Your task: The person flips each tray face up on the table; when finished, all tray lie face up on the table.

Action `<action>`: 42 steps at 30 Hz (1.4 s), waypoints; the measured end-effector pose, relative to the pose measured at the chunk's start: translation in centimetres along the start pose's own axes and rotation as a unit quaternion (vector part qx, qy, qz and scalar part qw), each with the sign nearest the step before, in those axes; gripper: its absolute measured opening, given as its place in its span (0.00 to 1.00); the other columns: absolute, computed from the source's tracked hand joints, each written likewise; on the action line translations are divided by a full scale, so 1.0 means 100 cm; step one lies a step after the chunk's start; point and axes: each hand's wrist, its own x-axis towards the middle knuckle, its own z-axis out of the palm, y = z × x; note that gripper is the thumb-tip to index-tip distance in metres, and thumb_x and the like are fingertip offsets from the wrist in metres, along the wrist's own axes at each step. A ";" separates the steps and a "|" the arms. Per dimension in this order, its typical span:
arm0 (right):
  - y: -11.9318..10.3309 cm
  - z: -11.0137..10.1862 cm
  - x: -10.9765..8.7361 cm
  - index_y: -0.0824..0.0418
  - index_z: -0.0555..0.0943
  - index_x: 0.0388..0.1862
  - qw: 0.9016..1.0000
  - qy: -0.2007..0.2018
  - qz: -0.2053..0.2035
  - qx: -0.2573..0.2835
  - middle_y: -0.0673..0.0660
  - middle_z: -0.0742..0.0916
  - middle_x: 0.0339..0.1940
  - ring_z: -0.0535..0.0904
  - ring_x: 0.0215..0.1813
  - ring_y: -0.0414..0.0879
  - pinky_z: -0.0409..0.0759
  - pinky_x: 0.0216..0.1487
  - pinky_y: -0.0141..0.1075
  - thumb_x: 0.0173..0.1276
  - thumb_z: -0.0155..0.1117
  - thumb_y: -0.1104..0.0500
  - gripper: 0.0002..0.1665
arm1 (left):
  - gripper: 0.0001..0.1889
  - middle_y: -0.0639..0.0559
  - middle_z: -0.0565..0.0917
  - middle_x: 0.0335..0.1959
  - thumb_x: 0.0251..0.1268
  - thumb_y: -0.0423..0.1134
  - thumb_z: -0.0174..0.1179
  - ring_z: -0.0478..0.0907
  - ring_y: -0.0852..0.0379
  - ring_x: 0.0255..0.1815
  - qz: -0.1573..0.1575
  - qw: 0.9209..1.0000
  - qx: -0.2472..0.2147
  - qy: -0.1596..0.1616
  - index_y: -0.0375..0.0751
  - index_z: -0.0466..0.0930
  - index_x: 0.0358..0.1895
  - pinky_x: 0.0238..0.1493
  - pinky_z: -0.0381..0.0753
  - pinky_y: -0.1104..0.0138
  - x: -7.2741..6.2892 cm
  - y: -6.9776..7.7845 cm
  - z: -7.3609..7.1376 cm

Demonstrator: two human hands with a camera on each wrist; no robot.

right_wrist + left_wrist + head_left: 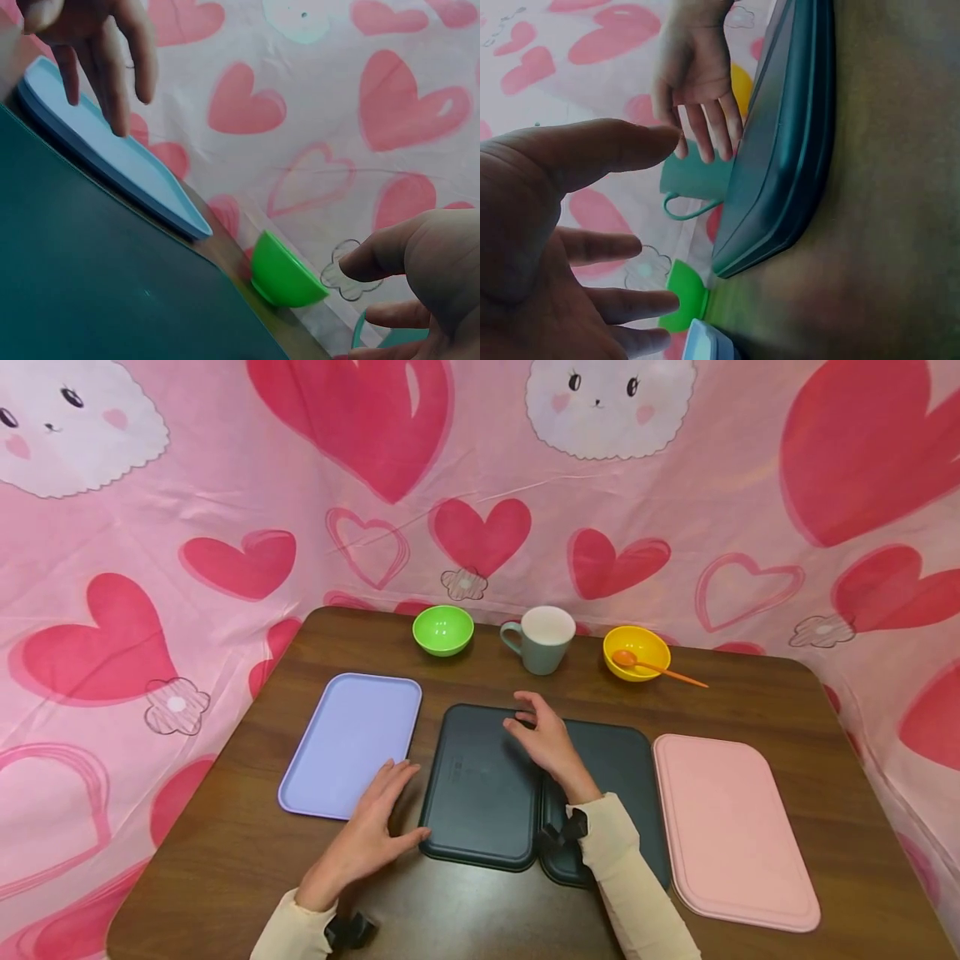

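My left hand [367, 827] hovers between the lavender tray [351, 743] and a dark green tray [483, 793], fingers spread. Its thumb tip is right at the dark tray's left edge, and its fingers overlap the lavender tray's lower right corner in the head view. My right hand [546, 742] is raised over the place where this dark tray meets a second dark green tray [618, 768], its fingers loosely bent with nothing between them. The left wrist view shows the right palm [697, 64] above the dark tray's thick rounded rim [802, 150].
Along the table's back stand a green bowl [443, 631], a teal mug [543, 647] with its handle to the left, and a yellow bowl [622, 670] holding an orange spoon [675, 675]. A pink tray [738, 827] lies at the right. A heart-patterned cloth [480, 468] hangs behind.
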 end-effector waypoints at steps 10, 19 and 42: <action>0.003 -0.012 0.002 0.59 0.66 0.73 1.000 0.005 0.010 -0.019 0.60 0.73 0.75 0.74 0.72 0.59 0.78 0.64 0.55 0.71 0.62 0.56 0.34 | 0.44 0.32 0.71 0.71 0.45 0.43 0.79 0.56 0.26 0.76 0.001 0.999 0.034 -0.034 0.36 0.70 0.69 0.69 0.57 0.31 -0.002 0.001 0.005; 0.008 -0.016 0.004 0.61 0.68 0.71 0.997 0.035 -0.006 -0.068 0.65 0.78 0.70 0.77 0.68 0.60 0.78 0.64 0.55 0.69 0.63 0.56 0.33 | 0.44 0.30 0.72 0.68 0.44 0.43 0.79 0.55 0.23 0.76 0.005 0.997 0.053 -0.059 0.37 0.71 0.68 0.67 0.57 0.29 -0.006 0.001 0.009; 0.024 -0.003 0.005 0.64 0.80 0.57 0.946 0.044 -0.130 -0.294 0.68 0.80 0.65 0.74 0.69 0.64 0.71 0.69 0.59 0.67 0.66 0.58 0.21 | 0.43 0.31 0.70 0.69 0.47 0.47 0.79 0.49 0.24 0.78 0.010 0.990 0.107 -0.086 0.40 0.70 0.69 0.67 0.57 0.31 -0.009 0.001 0.018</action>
